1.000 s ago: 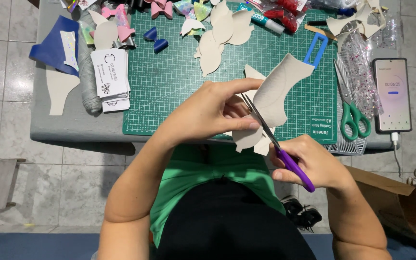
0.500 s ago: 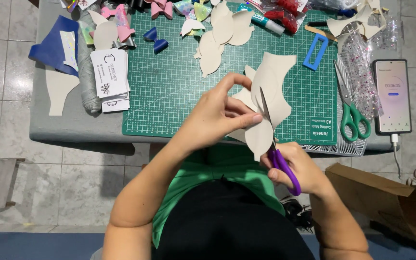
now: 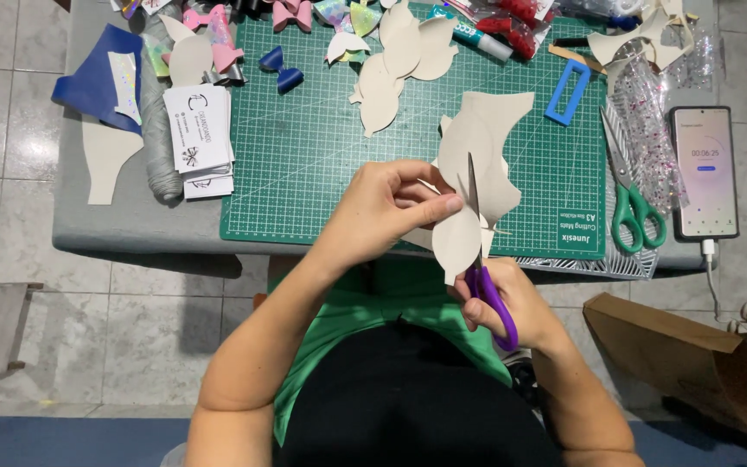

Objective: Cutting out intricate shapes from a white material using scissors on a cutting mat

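1. Stack of white cards (image 3: pixel 198 138): lies on the grey table (image 3: pixel 105 216), just left of the green cutting mat (image 3: pixel 322 164).
2. Left hand (image 3: pixel 386 212): fingers pressed together, pinching the beige sheet (image 3: pixel 477 164) above the mat's near edge.
3. Purple-handled scissors (image 3: pixel 486 277): blades enter the sheet from below.
4. Right hand (image 3: pixel 503 298): curled closed around the scissor handles.
5. Green-handled scissors (image 3: pixel 633 203): lie beside a phone (image 3: pixel 704 173).

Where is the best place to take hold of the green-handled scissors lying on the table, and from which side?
Grip the green-handled scissors by the two handle loops, coming from the near table edge. The loops point toward the person; the closed blades point away, beside the phone.
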